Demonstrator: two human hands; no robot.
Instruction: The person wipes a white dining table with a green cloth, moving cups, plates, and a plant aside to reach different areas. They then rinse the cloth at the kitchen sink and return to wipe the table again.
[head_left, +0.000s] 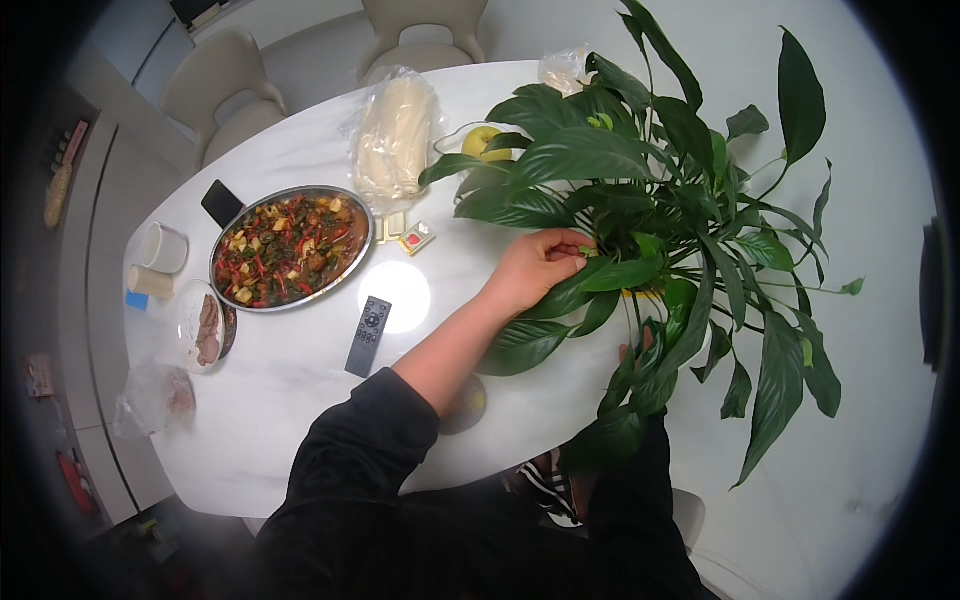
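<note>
A large leafy green houseplant (585, 154) spreads over the right end of the white table (300, 435). My left hand (534, 271) reaches into its left side, with thumb and fingertips pinched together on a small piece of green leaf or stem near the base. Below the plant's middle, only slivers of my right hand (624, 352) show between drooping leaves. Whatever that hand touches is hidden. Beside my left forearm lies a dark remote control (367, 337). A yellow-green apple (480, 142) sits partly behind leaves.
An oval metal platter (301, 306) of cooked food stands at the left. Around it are a black phone (222, 202), a white cup (165, 249), a plate of meat (193, 352) and small packets (415, 238). A plastic bag (394, 142) lies farther back. Chairs (217, 82) stand beyond the table.
</note>
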